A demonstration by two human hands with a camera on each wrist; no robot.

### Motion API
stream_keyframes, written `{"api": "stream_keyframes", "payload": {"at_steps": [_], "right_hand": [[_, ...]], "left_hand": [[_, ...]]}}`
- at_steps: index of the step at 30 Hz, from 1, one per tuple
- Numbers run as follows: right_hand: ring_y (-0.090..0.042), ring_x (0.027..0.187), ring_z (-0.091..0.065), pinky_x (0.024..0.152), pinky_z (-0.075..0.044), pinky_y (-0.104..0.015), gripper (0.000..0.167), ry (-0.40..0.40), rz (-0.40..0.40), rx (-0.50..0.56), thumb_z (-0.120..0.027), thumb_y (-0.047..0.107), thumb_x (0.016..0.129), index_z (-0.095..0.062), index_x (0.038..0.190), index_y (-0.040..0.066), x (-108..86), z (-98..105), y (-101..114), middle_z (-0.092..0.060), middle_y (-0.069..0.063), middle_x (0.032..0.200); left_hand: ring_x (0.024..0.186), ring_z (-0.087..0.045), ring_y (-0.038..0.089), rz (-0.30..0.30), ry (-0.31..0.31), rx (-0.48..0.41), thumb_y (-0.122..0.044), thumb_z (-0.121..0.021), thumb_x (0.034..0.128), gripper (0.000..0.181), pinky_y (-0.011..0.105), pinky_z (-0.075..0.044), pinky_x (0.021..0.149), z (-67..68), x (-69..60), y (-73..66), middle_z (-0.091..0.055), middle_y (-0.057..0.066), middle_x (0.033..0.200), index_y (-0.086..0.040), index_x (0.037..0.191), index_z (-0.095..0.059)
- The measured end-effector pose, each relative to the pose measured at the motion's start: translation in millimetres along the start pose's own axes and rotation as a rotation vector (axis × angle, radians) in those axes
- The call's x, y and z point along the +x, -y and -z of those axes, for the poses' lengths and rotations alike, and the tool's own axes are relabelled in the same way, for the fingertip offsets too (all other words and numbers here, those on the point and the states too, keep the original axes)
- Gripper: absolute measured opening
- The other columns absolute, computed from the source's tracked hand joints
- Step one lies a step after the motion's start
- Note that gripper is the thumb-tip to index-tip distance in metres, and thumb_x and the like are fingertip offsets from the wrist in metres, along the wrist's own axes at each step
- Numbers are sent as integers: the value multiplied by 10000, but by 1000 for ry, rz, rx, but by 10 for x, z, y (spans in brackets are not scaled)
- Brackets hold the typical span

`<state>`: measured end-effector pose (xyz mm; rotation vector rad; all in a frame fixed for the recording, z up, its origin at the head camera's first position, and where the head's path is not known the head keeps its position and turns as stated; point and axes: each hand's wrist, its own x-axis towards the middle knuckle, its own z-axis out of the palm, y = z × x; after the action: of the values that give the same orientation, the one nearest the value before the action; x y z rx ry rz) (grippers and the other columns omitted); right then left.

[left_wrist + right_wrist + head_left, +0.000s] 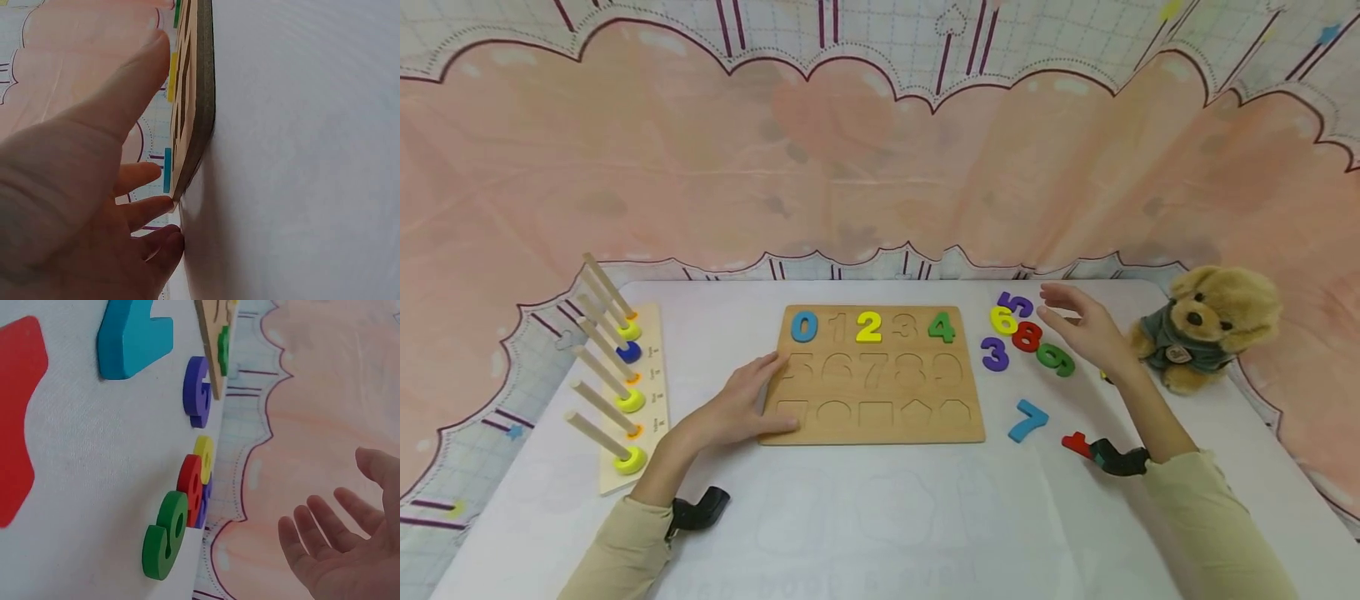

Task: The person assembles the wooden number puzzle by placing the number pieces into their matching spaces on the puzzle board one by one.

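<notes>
The left hand (733,408) rests on the near-left side of the board (891,393), fingers spread along its left edge and thumb reaching over the lower corner. Ahead of that hand, in the top row, sit the blue 0 (795,327), the yellow 2 (869,328) and the green 4 (942,327), with carved outlines of 1 and 3 between them. The row to the right of its fingers bears outlines 5, 6, 7, 8 and 9; the row by its thumb has plain shapes.

The right hand (1090,333) is raised, fingers loosely bent, thumb held apart from them. Just left of it lie the purple 5 (1017,303), yellow 6 (1002,321) and red 8 (1027,337), with the purple 3 (996,354) farther left. The green 9 (1056,360) is nearer the person, the blue 7 (1027,420) nearer yet. By that wrist's camera (1120,458) is a red piece (1077,444), perhaps a 1, partly hidden.

Left of the left hand stands a peg stand (657,400), its print too small to read. Right of the right hand sits a bear (1180,337).
</notes>
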<state>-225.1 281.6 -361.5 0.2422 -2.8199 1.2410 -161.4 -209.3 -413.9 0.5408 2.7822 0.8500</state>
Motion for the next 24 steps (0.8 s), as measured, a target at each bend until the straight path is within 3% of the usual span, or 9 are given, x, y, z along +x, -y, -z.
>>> {"api": "stream_keyframes", "payload": {"at_steps": [15, 24], "right_hand": [[-425, 1320, -440, 1063, -399, -602, 581, 50, -8, -58, -534, 352, 992, -384, 1444, 21, -9, 11, -31, -460, -255, 1433], [-427, 1319, -429, 1052, -406, -614, 596, 100, -33, -82, -541, 353, 988, -371, 1455, 23, -132, 33, -96, -450, -255, 1437]], "left_hand": [[1443, -169, 485, 16, 33, 43, -499, -758, 778, 1037, 670, -220, 1134, 10, -34, -2, -168, 245, 1593, 9, 1519, -241], [1453, -140, 486, 12, 48, 57, -516, -740, 788, 1043, 671, -196, 1141, 20, -39, 6, -154, 239, 1599, 12, 1523, -224]]}}
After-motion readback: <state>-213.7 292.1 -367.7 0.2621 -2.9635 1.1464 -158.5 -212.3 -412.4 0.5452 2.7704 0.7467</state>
